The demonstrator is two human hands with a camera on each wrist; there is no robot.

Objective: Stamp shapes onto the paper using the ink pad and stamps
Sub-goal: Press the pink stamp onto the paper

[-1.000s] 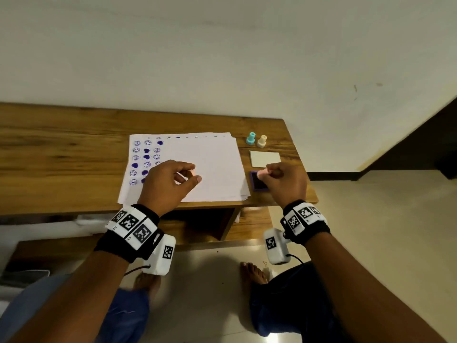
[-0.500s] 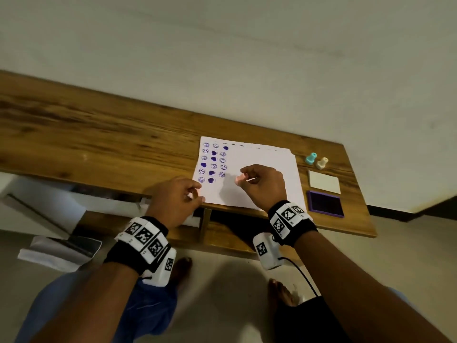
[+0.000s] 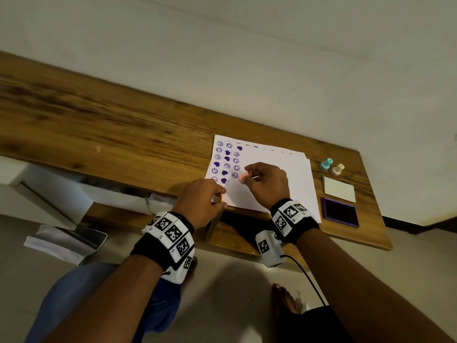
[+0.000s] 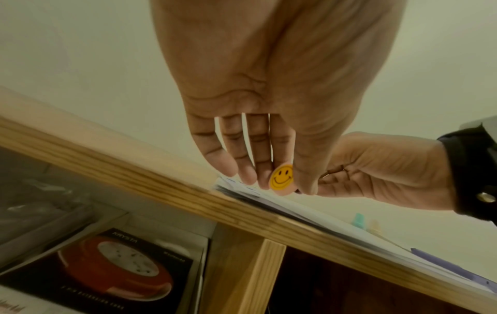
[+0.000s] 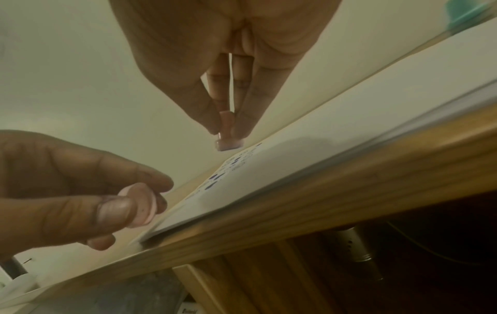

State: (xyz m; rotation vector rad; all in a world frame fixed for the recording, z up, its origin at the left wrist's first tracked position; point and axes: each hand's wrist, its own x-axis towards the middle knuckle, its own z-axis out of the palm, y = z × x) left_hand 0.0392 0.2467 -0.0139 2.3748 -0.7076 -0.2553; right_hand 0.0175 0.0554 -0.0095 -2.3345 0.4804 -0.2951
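Note:
A stack of white paper [image 3: 284,179] lies on the wooden table [image 3: 123,134], with columns of purple smileys and hearts along its left side. My right hand [image 3: 249,175] pinches a small pink stamp [image 3: 243,178] [image 5: 228,141], held upright just above the paper beside the printed columns. At the paper's near left corner my left hand [image 3: 220,195] grips a second pink stamp [image 5: 139,207] with a yellow smiley sticker [image 4: 281,178] on its top. The purple ink pad [image 3: 340,212] sits open to the right of the paper.
The pad's white lid [image 3: 338,188] lies behind it, with a teal stamp [image 3: 326,164] and a cream stamp [image 3: 337,169] standing further back. A shelf under the table holds a box [image 4: 115,274]. Papers [image 3: 66,241] lie on the floor at the left.
My right hand has carried its stamp from the ink pad leftward to over the paper. My left hand has drawn back to the paper's near left corner.

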